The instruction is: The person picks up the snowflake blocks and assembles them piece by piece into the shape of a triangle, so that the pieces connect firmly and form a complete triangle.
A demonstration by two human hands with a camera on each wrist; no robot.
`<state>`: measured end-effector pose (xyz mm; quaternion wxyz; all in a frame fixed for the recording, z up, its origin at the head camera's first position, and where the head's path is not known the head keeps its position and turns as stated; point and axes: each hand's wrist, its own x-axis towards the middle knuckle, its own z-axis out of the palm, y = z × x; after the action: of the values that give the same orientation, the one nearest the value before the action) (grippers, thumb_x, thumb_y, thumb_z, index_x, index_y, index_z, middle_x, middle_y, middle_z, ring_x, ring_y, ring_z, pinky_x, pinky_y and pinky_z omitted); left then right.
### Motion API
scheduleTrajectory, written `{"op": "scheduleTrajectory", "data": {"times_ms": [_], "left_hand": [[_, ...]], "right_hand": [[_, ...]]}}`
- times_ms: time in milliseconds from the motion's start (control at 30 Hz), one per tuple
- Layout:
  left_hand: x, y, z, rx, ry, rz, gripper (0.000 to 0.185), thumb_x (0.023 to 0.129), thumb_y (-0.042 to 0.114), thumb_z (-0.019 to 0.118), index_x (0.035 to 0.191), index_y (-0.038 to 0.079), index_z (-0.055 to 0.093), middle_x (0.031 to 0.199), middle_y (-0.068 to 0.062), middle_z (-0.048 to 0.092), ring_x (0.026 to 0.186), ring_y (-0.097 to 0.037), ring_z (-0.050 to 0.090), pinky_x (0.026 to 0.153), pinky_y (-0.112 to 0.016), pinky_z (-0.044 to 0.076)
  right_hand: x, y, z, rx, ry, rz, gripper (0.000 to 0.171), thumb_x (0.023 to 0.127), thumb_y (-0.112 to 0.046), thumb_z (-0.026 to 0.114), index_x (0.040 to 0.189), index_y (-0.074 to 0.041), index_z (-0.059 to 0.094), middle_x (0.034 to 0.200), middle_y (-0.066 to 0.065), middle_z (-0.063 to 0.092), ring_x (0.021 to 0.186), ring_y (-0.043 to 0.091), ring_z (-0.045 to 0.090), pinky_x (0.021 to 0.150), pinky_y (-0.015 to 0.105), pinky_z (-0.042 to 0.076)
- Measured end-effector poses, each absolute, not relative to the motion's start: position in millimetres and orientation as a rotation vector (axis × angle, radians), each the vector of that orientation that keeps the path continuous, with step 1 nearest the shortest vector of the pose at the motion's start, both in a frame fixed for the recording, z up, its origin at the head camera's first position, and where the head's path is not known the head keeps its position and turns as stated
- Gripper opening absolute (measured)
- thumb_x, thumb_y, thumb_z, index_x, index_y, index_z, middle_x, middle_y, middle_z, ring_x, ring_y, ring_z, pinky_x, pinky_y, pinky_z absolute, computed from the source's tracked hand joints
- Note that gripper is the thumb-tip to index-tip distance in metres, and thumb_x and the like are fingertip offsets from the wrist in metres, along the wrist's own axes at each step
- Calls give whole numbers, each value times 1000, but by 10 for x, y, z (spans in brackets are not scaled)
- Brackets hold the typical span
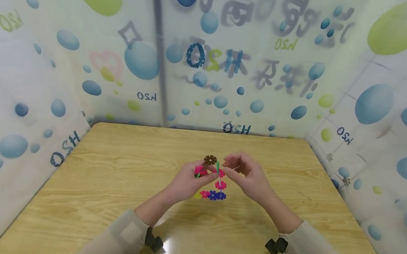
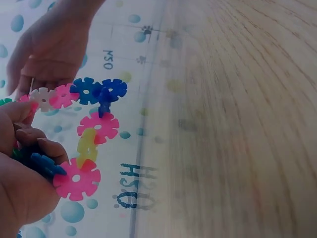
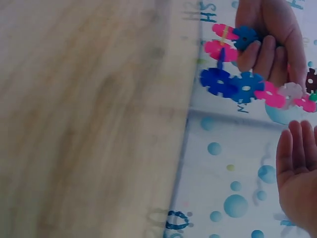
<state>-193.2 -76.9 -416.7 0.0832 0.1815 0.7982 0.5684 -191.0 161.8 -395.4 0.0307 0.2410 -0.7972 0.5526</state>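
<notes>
The toy (image 1: 212, 180), a chain of snap-together flower discs, hangs above the tabletop (image 1: 102, 183), partly hidden by fingers. The left hand (image 1: 186, 183) grips one end. The left wrist view shows a yellow disc (image 2: 87, 145). The right hand (image 1: 244, 174) has a loose grip; whether it pinches the toy is unclear.

Both hands raised close together, left hand (image 1: 187, 181) fingers curled, right hand (image 1: 244, 174) loosely curled
</notes>
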Motion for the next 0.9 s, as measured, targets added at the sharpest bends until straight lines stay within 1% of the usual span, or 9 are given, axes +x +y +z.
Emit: {"op": "scheduleTrajectory", "data": {"times_ms": [67, 200, 300, 400, 467, 533, 667, 833, 900], "left_hand": [[-1930, -776, -4159, 526, 2378, 1705, 25, 106, 38, 76, 123, 20, 77, 112, -4, 80, 88, -21, 71, 76, -33, 61], [-1925, -777, -4139, 546, 2351, 1730, 27, 105, 38, 77, 127, 22, 74, 84, -3, 68, 65, -17, 51, 59, -25, 45], [-1923, -773, -4134, 570, 2330, 1750, 33, 105, 39, 77, 134, 24, 70, 75, -1, 56, 63, -14, 46, 56, -23, 41], [-1923, -772, -4135, 576, 2313, 1758, 41, 105, 38, 76, 142, 23, 66, 76, -1, 54, 66, -15, 48, 57, -23, 42], [-1917, -771, -4135, 572, 2302, 1758, 45, 106, 37, 74, 147, 22, 63, 86, 0, 63, 75, -15, 57, 65, -25, 52], [-1909, -771, -4132, 564, 2280, 1767, 49, 107, 35, 73, 152, 21, 61, 108, -3, 72, 94, -20, 68, 81, -32, 62], [-1898, -770, -4128, 573, 2244, 1796, 52, 108, 33, 70, 157, 20, 58, 152, -6, 63, 134, -32, 66, 110, -52, 59], [-1893, -773, -4128, 636, 2222, 1802, 54, 109, 37, 67, 159, 19, 56, 156, -7, 61, 139, -33, 64, 111, -49, 59], [-1896, -774, -4130, 686, 2214, 1806, 48, 112, 38, 61, 154, 14, 58, 145, -12, 67, 128, -34, 68, 105, -43, 61]], "right_hand": [[-1891, 1628, -4006, 738, -2486, 1723, 28, 104, -14, 75, 131, -10, 68, 117, 9, 73, 103, 17, 71, 86, 27, 61], [-1867, 1608, -4062, 764, -2488, 1723, 23, 105, -15, 76, 127, -11, 71, 110, 7, 75, 96, 18, 72, 80, 27, 61], [-1859, 1589, -4071, 779, -2455, 1718, 17, 106, -12, 75, 122, -13, 73, 105, 6, 75, 89, 17, 71, 74, 27, 59], [-1853, 1577, -4063, 787, -2433, 1724, 14, 105, -10, 74, 119, -12, 74, 104, 7, 75, 86, 15, 71, 73, 27, 59], [-1849, 1572, -4053, 791, -2430, 1718, 13, 105, -9, 74, 118, -10, 74, 104, 8, 76, 86, 14, 71, 73, 27, 59], [-1845, 1568, -4041, 788, -2439, 1711, 13, 105, -9, 74, 118, -10, 74, 105, 8, 76, 86, 14, 71, 73, 27, 60], [-1847, 1554, -4024, 790, -2463, 1691, 14, 105, -10, 75, 118, -11, 75, 106, 8, 77, 85, 16, 71, 74, 27, 60], [-1848, 1540, -4010, 783, -2488, 1666, 14, 105, -11, 75, 119, -11, 75, 105, 7, 77, 84, 16, 70, 75, 27, 61], [-1847, 1536, -4000, 788, -2486, 1663, 14, 104, -11, 75, 118, -11, 75, 105, 6, 77, 84, 16, 71, 75, 27, 61]]}}
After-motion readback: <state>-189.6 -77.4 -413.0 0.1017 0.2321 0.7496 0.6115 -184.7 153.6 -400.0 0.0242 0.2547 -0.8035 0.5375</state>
